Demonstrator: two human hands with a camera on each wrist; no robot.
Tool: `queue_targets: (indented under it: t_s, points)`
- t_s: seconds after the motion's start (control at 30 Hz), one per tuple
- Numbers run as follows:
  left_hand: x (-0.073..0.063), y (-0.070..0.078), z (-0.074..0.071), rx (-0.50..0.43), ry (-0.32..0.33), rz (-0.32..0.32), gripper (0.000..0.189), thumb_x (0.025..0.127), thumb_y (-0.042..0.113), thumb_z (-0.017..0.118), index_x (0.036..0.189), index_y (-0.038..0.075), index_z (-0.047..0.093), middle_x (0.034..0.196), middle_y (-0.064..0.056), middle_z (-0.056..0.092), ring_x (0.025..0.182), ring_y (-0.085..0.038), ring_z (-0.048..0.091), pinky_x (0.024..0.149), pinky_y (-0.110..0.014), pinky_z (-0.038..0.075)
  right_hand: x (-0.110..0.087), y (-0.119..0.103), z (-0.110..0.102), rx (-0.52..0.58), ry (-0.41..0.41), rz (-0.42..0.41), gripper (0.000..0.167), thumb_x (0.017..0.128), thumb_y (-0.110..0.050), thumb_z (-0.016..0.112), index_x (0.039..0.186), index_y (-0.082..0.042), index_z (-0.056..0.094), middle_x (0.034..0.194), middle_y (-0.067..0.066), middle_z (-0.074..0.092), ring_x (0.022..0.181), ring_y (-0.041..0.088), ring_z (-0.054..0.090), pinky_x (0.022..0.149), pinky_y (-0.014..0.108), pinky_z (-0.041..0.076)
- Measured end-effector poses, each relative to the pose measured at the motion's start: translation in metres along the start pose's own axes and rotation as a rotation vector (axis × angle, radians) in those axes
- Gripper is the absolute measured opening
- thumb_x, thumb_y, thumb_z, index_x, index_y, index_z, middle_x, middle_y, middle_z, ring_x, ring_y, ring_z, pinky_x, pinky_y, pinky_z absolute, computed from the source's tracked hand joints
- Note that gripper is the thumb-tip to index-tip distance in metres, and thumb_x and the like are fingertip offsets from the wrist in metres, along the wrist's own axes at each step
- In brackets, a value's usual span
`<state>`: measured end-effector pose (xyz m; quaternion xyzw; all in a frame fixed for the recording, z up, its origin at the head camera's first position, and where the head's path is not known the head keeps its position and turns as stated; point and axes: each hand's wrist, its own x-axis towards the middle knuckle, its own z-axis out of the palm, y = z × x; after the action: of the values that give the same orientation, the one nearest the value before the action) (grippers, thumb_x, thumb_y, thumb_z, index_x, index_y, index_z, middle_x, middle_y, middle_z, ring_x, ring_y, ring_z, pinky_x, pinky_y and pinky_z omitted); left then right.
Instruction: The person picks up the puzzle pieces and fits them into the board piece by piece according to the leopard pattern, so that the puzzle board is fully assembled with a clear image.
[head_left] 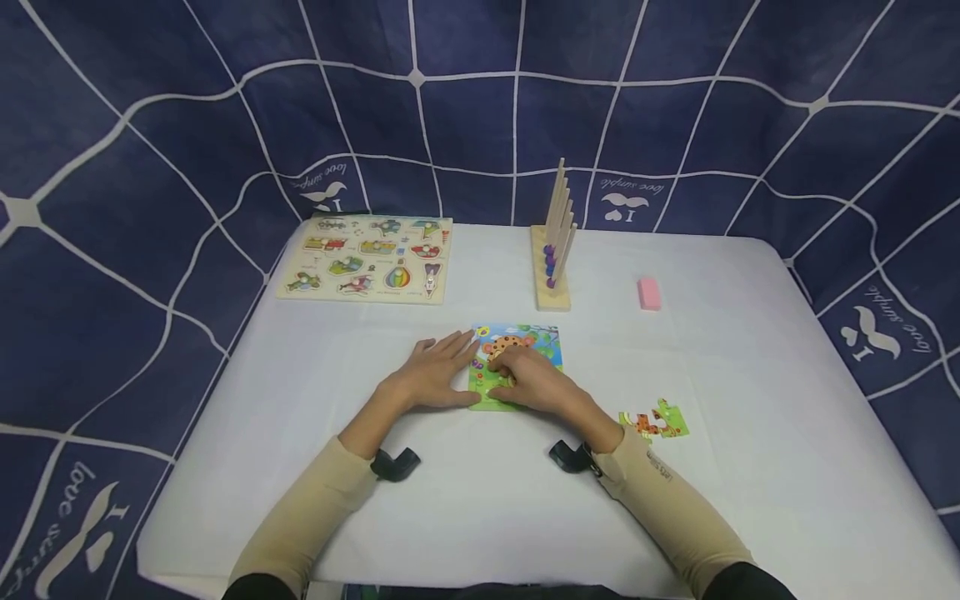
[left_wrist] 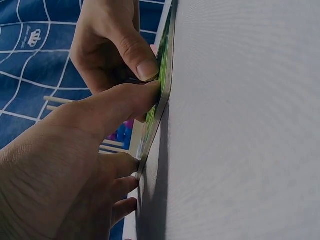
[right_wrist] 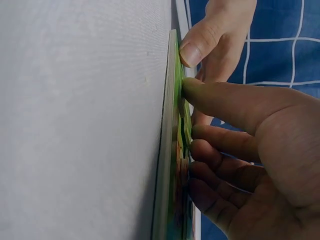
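A small jigsaw puzzle [head_left: 544, 337] with a spotted animal on a blue and green ground lies flat on the white table. My left hand [head_left: 429, 377] rests along its left side, fingers extended over the edge and the thumb at the lower left corner. Over the middle of the picture is my right hand [head_left: 536, 382]. Its thumb and curled fingers pinch a green puzzle piece [right_wrist: 184, 125] right at the picture's surface, seen edge-on in the right wrist view. Much of the picture is hidden under this hand. Loose puzzle pieces [head_left: 673, 420] lie beside my right forearm.
A wooden peg board of vehicles [head_left: 360, 258] lies at the back left. Behind the puzzle stands a wooden base [head_left: 551, 298] with upright rods and some purple and blue beads. A pink block [head_left: 649, 294] sits to the right. Blue patterned cloth [head_left: 480, 117] borders the table.
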<state>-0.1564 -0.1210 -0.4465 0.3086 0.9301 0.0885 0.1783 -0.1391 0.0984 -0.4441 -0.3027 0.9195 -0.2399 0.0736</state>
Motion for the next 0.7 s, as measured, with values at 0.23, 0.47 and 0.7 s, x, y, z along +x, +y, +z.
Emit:
queue_targets:
  t_s: [0.23,0.47,0.7]
  points:
    - [0.0008,0.0012,0.0032,0.013,-0.003,-0.01,0.094,0.087,0.067,0.052,0.157,0.019,0.013,0.166,-0.001,0.003,0.154,-0.024,0.007,0.12,-0.056,0.016,-0.0029,-0.0024,0.0011,-0.042,-0.018,-0.006,0.038,0.084,-0.03,0.076,0.111,-0.004,0.071,0.097,0.003,0.067,0.081,0.011,0.054,0.076,0.029,0.049]
    - [0.0018,0.0022,0.0011,0.014,-0.01,-0.022,0.095,0.086,0.066,0.053,0.157,0.017,0.012,0.166,-0.002,0.002,0.154,-0.024,0.006,0.12,-0.056,0.015,-0.0019,-0.0049,-0.0023,-0.064,-0.05,-0.007,0.04,0.086,-0.031,0.074,0.113,-0.002,0.07,0.101,0.004,0.066,0.085,0.013,0.055,0.077,0.031,0.049]
    - [0.0026,0.0015,0.0008,0.031,-0.007,-0.027,0.096,0.085,0.067,0.053,0.157,0.018,0.013,0.166,-0.002,0.004,0.154,-0.024,0.007,0.12,-0.056,0.016,-0.0014,-0.0032,-0.0004,-0.052,-0.037,-0.011,0.041,0.084,-0.028,0.077,0.112,0.001,0.07,0.094,0.004,0.064,0.077,0.011,0.05,0.07,0.027,0.045]
